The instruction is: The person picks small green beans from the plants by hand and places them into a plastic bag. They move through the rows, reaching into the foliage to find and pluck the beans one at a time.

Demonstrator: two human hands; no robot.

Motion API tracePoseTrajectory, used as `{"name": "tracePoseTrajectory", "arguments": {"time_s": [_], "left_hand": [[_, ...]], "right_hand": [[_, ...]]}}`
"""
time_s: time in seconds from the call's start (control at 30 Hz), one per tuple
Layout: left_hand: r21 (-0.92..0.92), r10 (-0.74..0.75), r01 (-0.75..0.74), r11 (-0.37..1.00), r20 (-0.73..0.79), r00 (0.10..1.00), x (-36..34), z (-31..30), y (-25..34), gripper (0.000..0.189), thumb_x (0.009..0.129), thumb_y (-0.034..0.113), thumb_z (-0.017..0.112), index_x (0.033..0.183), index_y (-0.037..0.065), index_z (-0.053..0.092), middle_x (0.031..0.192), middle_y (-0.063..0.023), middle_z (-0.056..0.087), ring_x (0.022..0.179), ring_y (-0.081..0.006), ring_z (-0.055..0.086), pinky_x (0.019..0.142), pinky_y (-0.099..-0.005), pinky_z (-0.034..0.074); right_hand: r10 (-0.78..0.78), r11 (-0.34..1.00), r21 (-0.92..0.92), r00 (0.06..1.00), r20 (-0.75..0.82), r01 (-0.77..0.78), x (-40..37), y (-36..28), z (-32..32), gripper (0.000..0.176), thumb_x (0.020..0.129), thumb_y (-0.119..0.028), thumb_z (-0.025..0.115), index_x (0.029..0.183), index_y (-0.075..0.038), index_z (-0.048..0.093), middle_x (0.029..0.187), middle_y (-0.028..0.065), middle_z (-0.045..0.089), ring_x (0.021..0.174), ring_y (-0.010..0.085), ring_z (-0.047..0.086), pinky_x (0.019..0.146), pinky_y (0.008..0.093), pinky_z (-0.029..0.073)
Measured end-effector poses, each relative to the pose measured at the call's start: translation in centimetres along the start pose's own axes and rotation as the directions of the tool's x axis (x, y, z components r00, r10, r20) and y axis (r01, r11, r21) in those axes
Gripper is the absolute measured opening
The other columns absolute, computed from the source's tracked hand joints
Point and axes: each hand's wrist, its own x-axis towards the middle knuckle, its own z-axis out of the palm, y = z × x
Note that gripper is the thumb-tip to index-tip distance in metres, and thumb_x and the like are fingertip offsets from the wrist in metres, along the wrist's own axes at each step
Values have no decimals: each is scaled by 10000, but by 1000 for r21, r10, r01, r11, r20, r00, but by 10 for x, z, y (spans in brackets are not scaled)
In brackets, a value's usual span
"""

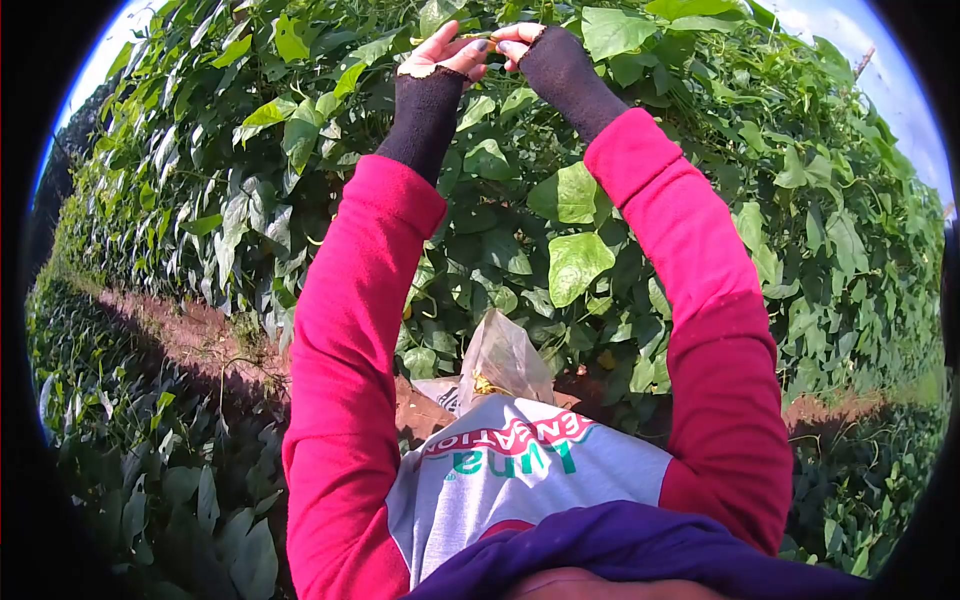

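Both my arms reach up and forward to the leafy climbing plants [490,160]. My left hand [450,52] and my right hand [516,46] are close together at the top of the view, in dark fingerless coverings. Their fingers are closed in a pinch around a thin yellowish strand [487,41], perhaps a pod or stem; its kind is too small to make out. At my waist a translucent plastic bag [508,355] stands partly open, with something yellow [487,385] showing at its mouth.
A tall wall of green vines fills the view ahead and to both sides. Reddish soil [200,335] runs along its foot at the left. Low leafy plants [150,470] grow near me at the lower left, and more grow [860,490] at the lower right.
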Motion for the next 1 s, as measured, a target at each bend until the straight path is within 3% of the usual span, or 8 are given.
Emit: {"name": "tracePoseTrajectory", "arguments": {"time_s": [0.17,0.2,0.33,0.7,0.83,0.9,0.97,1.0], "left_hand": [[187,54,-69,980,87,995,20,3,-6,284,847,47,702,1108,-41,635,1009,-123,691,905,-190,678,851,-289,554],[147,88,-109,983,138,986,18,-1,-8,243,855,69,696,1077,-21,657,983,-94,700,887,-164,679,821,-261,547],[370,7,-31,929,66,998,7,1,1,233,832,75,698,1038,-28,659,911,-95,691,774,-150,651,732,-270,537],[450,-159,134,883,18,987,-105,-29,21,196,869,105,673,1046,19,685,914,-51,705,821,-105,664,762,-224,522],[551,-668,503,665,138,731,-207,-35,-17,141,852,82,710,960,-7,686,797,-20,678,687,-64,611,661,-210,511],[636,-821,576,513,168,546,-255,-37,-35,115,851,87,684,905,-15,689,765,-18,677,672,-62,585,635,-218,481],[845,-773,202,495,321,547,-294,-50,-56,195,845,181,653,887,-5,688,731,-103,665,645,-187,627,643,-307,499],[865,-765,92,493,381,519,-303,-56,-62,198,832,188,657,881,-1,691,732,-110,664,666,-212,640,648,-319,501]], "right_hand": [[-202,968,-160,979,-33,195,-4,9,-3,211,886,-158,611,1062,-71,689,855,114,695,762,155,652,724,303,523],[-398,917,-76,912,-101,392,-7,6,-9,181,859,-109,584,974,-21,692,886,162,700,745,284,683,668,356,525],[-179,976,-131,984,-23,175,-13,-7,-15,180,847,-128,580,946,-41,703,864,204,681,795,333,676,714,384,519],[-401,915,-84,913,-74,395,-39,-4,-18,235,861,-172,588,1003,-10,682,888,213,671,813,341,658,732,394,511],[-245,929,292,969,23,228,-76,-27,-63,242,878,-152,612,1060,-1,665,858,97,696,781,162,656,689,298,504],[-210,959,194,978,2,205,-107,-50,-86,247,883,-126,615,1097,-11,657,863,56,691,793,116,643,686,271,500],[266,813,452,925,272,-367,-133,-77,-96,261,917,-153,591,1144,-42,656,936,80,694,791,126,647,721,272,513],[-19,919,391,983,183,-55,-147,-47,-79,207,899,-162,607,1062,-66,691,911,95,709,811,131,655,735,296,519]]}}
